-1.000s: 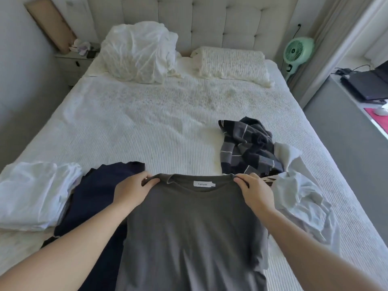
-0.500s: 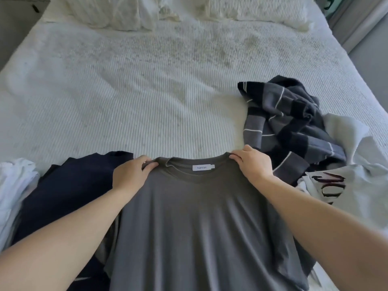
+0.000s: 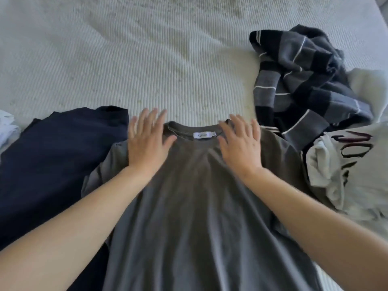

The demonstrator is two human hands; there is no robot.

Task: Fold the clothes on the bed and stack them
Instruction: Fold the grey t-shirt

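Grey T-shirt [image 3: 189, 206] lies spread flat on the bed [image 3: 105, 59], collar pointing away from the person, its white neck label [image 3: 203, 135] facing up between the two hands. Both hands rest palm-down on the shirt's shoulders: the left hand [image 3: 146, 141] lies on the left shoulder with fingers straight and spread, fingertips reaching just past the collar edge onto the bedspread; the right hand [image 3: 240, 143] lies flat on the right shoulder, fingers likewise straight and spread. Neither grip is closed on anything; the fingers are released and simply press the fabric. Both are somewhat blurred.

Just to the left, a dark navy garment [image 3: 52, 164] lies on the bed, and the grey shirt's left sleeve overlaps its edge. At the far left border a bit of white fabric [image 3: 7, 129] shows. To the right, a crumpled striped garment [image 3: 300, 80] in black, grey and thin white lines sits on the bedspread, near the right hand. Below it, touching the grey shirt's right sleeve, a rumpled white garment [image 3: 357, 175] with dark lettering lies in a heap. The bedspread is white and ribbed.
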